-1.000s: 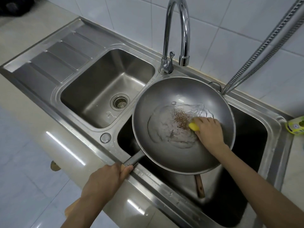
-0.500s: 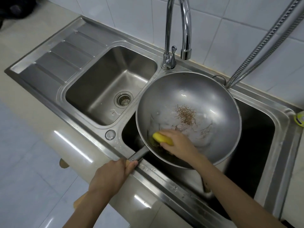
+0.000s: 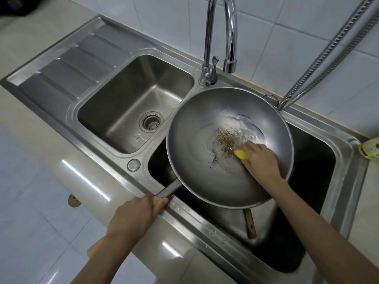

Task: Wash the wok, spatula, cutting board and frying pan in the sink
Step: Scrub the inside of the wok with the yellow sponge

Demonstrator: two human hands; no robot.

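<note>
At the front edge of the sink (image 3: 205,228), the left hand (image 3: 135,216) is wrapped around the wok handle (image 3: 168,190), which points toward the person. Farther in, the wok (image 3: 194,140) sits tilted over the right basin. The right hand (image 3: 260,160) presses a yellow sponge (image 3: 241,154) beside the brown residue (image 3: 225,140), so I think the scrub should go to the left.

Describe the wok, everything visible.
The wok is a round, deep, grey metal bowl with a dark straight handle and a small loop handle on the far rim. It sits tilted over the right basin. Brown residue and foamy water lie at its centre. The left hand grips the handle; the right hand presses a yellow sponge inside it.
</note>
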